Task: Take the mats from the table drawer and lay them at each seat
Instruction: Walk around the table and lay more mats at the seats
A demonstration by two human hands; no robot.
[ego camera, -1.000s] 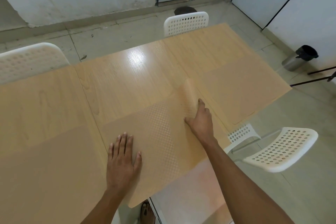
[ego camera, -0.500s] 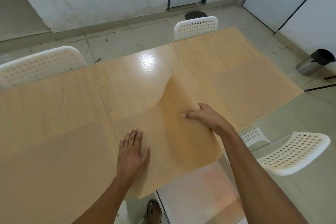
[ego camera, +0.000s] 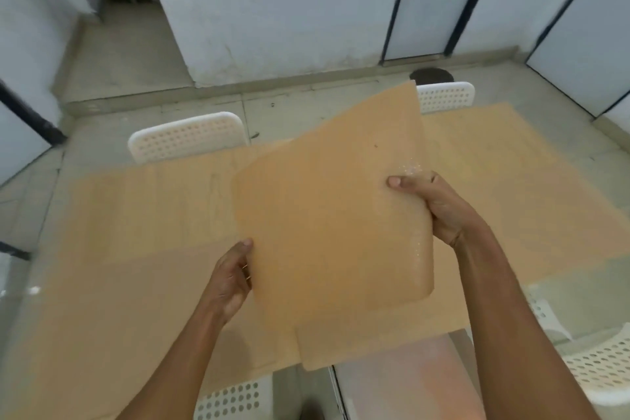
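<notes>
A tan mat (ego camera: 327, 215) is lifted off the table and held tilted in front of me. My left hand (ego camera: 231, 280) grips its left edge, thumb on top. My right hand (ego camera: 433, 208) grips its right edge, thumb on the upper face, fingers behind. Another tan mat (ego camera: 368, 341) lies flat below it at the near table edge. More mats lie on the wooden table (ego camera: 153, 201): one at the near left (ego camera: 85, 327) and one at the right (ego camera: 545, 242).
White perforated chairs stand around the table: far left (ego camera: 187, 136), far right (ego camera: 446, 95), near right (ego camera: 600, 368), and one below me (ego camera: 231, 399). Beyond is tiled floor, a white wall and doors.
The top mat went from lying flat under both hands to being lifted clear. My right hand peeled it up, and my left hand moved from pressing flat to gripping its edge. My view tilted up.
</notes>
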